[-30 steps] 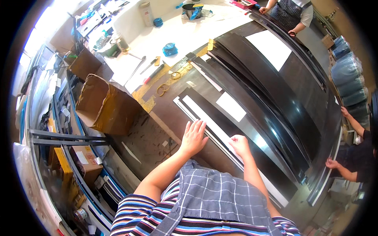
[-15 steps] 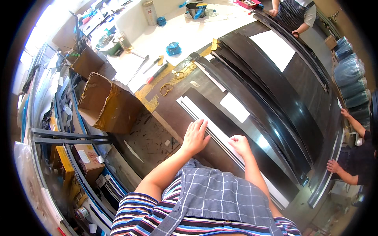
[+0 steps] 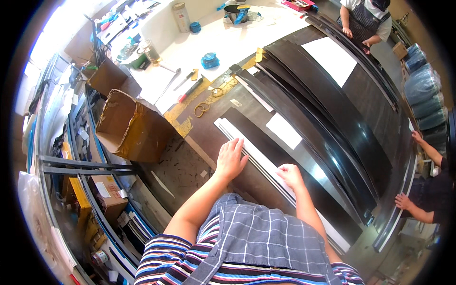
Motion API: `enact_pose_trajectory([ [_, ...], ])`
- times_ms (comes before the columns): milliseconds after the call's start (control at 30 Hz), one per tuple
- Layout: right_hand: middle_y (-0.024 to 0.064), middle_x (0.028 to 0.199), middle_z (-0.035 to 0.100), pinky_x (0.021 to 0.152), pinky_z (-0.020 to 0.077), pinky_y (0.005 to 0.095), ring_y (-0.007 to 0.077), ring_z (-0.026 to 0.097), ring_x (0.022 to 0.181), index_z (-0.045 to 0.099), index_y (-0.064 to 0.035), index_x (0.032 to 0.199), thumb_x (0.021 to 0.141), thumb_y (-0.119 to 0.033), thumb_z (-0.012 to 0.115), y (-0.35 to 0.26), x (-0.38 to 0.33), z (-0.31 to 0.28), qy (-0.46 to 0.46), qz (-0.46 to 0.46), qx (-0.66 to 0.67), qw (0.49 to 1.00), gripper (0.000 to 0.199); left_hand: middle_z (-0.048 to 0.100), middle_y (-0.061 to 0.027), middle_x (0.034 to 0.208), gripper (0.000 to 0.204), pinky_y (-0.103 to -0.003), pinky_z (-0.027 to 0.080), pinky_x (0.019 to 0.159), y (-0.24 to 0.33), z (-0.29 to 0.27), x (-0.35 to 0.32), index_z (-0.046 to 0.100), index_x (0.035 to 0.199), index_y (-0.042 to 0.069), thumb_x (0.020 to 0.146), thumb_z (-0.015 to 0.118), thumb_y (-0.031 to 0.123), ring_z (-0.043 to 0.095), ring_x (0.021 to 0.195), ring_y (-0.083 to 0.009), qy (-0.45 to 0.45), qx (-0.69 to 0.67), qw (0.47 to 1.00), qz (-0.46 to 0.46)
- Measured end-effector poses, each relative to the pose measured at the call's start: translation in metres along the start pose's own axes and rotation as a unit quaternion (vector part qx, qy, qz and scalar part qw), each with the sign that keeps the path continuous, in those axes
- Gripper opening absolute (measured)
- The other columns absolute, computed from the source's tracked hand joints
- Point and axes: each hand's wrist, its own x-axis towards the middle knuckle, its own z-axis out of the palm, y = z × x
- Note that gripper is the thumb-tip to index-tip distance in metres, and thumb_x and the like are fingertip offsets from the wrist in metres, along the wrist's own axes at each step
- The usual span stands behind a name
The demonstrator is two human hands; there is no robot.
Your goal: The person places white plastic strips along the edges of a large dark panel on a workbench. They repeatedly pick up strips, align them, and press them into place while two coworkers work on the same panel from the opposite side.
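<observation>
My left hand [image 3: 231, 159] lies flat, fingers spread, on the near edge of a long dark sheet [image 3: 266, 142] with a white strip [image 3: 256, 159] running along it. My right hand [image 3: 289, 175] rests on the same white strip a little further right, fingers curled down, nothing gripped. Several long glossy black sheets [image 3: 332, 123] lie stacked and fanned beyond, each bearing a white paper label [image 3: 283, 130]. My forearms come up from a checked apron over a striped shirt.
An open cardboard box [image 3: 130, 126] stands left of the bench. Hand tools, rubber bands [image 3: 202, 109], a blue tape roll [image 3: 209, 60] and a tin [image 3: 180, 15] lie on the white tabletop behind. Another person stands at the far end [image 3: 363, 19]; a third person's hands [image 3: 403, 202] hold the right edge.
The view has shifted slightly; both hands stay on the white strip, my left hand edging a little along it.
</observation>
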Motion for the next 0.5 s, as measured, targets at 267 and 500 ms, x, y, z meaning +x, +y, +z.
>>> enact_pose_trajectory([
  [267, 0.0077, 0.068, 0.068, 0.061, 0.0484, 0.0293, 0.0125, 0.062, 0.063, 0.071, -0.003, 0.079, 0.075, -0.018, 0.072, -0.001, 0.0, 0.001, 0.011, 0.005, -0.02, 1.0, 0.016, 0.053, -0.0145, 0.126, 0.053, -0.044, 0.037, 0.1, -0.021, -0.005, 0.017, 0.053, 0.125, 0.004, 0.079, 0.069, 0.026, 0.048, 0.119, -0.0322, 0.021, 0.04, 0.999, -0.014],
  [500, 0.0064, 0.061, 0.065, 0.057, 0.0471, 0.0292, 0.0122, 0.06, 0.055, 0.072, -0.0041, 0.078, 0.074, -0.021, 0.07, -0.009, -0.001, 0.0, 0.015, 0.01, -0.041, 0.999, 0.017, 0.055, -0.0107, 0.122, 0.035, -0.043, 0.038, 0.097, -0.039, -0.001, 0.027, 0.059, 0.114, 0.004, 0.079, 0.056, 0.008, 0.05, 0.115, -0.0296, 0.029, 0.036, 0.998, -0.038],
])
